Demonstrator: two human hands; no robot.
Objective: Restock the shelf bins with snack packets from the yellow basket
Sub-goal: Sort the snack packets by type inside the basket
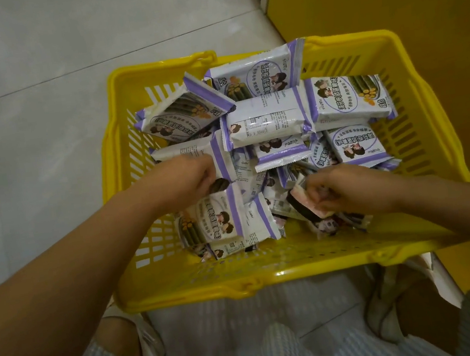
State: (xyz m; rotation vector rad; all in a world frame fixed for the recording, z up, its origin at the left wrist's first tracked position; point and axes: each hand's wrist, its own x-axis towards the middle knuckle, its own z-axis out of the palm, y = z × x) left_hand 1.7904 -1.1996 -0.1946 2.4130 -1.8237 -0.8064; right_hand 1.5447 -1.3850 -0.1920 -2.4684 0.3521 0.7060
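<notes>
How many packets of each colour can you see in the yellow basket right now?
Purple-and-white packets: at least 10 showing, more buried underneath.
Pink-and-dark packets: at least 2, one pinched by the right hand.
Total: at least 12 visible; the pile hides the rest.

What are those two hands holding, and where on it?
The right hand pinches a pink-and-dark packet by its edge. The left hand reaches among purple packets; its hold cannot be told.
</notes>
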